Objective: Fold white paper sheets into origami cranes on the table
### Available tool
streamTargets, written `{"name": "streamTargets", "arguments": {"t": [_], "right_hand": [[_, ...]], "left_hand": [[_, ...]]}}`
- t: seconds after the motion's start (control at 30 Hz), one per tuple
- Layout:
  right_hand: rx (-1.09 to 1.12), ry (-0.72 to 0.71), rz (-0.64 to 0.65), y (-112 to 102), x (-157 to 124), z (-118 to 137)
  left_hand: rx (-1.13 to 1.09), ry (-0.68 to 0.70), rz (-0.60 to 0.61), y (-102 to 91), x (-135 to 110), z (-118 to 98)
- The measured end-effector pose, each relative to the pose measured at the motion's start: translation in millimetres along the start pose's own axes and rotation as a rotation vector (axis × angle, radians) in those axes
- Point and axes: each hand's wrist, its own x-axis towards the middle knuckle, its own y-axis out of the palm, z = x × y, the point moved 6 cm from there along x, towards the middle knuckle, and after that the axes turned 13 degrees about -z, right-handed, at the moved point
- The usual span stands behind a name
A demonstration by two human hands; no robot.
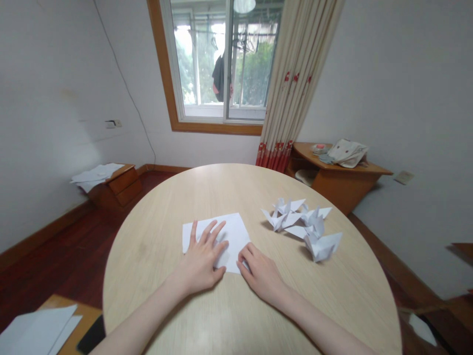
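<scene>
A white sheet of paper lies on the round wooden table in front of me. My left hand rests flat on it, fingers spread, covering part of its left and middle. At the sheet's lower right edge, my right hand is curled, with thumb and fingers closed on the paper. Its fingertips partly hide that corner. Several folded white paper cranes stand in a cluster to the right of the sheet, apart from both hands.
Loose white papers lie on a wooden surface at the lower left, beside a dark object. More papers cover a small cabinet at the left wall. A corner desk with a cloth bag stands behind the table, right of the curtain.
</scene>
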Motion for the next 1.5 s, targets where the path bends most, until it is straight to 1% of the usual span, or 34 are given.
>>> {"name": "streamTargets", "arguments": {"t": [0.1, 0.2, 0.3, 0.37, 0.43, 0.53, 0.7, 0.87, 1.07, 1.3, 1.5], "right_hand": [[0.03, -0.046, -0.048, -3, 0, 2], [0.106, -0.149, -0.071, -8, -2, 8], [0.186, -0.31, -0.032, -13, -5, 17], [0.184, -0.397, 0.001, -15, -8, 21], [0.151, -0.446, 0.035, -16, -9, 23], [0.098, -0.467, 0.096, -15, -10, 25], [0.068, -0.437, 0.161, -16, -8, 24], [0.152, -0.37, 0.204, -23, -4, 17], [0.229, -0.23, 0.268, -33, -3, 3], [0.261, -0.091, 0.413, -38, -6, -9], [0.24, -0.073, 0.458, -41, -9, -12]], "left_hand": [[-0.004, -0.012, 0.002, 0.4, 0, 1], [-0.008, -0.036, 0.001, 1.3, 0, 5], [-0.004, -0.048, 0.003, 1.5, 0, 7], [-0.004, -0.046, 0.006, 1.3, 0, 7], [-0.01, -0.04, 0.011, 1.4, 0, 7], [-0.019, -0.034, 0.018, 1.5, 0, 6], [-0.003, -0.027, 0.0, 0.0, 1, 5], [-0.005, -0.033, -0.004, -1.1, 1, 4], [0.008, -0.051, 0.028, -0.1, 1, 5], [0.005, -0.047, 0.019, 0.2, 1, 5], [0.021, -0.041, -0.003, -0.2, 0, 5]]}}
